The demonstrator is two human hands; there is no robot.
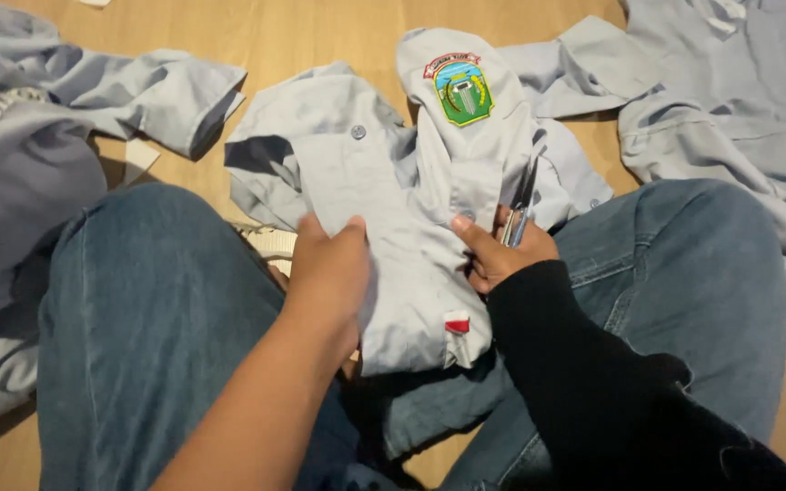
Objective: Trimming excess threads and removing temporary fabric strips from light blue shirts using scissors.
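Floor [320, 36]: light brown wood, with clothes spread all over it.
Legs [147, 318]: the person sits on the floor in blue jeans, knees wide apart.
Other shirts: one pale blue-grey shirt [730, 100] lies at the top right, and another pile [38, 136] lies at the left.
Shirt [411, 209]: pale blue-grey and crumpled. It lies between the knees, partly on the floor and partly on the lap. The bottom part is folded into a long strip.
Sleeve badge [462, 89]: a green shield with a red band on top, sewn on the sleeve near the top of the shirt.
Button [357, 132]: small, round and grey, on the left part of the shirt.
Little tag [457, 323]: red and white, at the bottom edge of the folded strip.
Left hand [329, 273]: bare arm. The fingers curl around the left edge of the folded strip and hold it, thumb on top.
Right hand [502, 255]: black sleeve. The fingers are closed, pinching the right edge of the shirt and also holding small scissors [515, 223] with thin shiny blades that point up.
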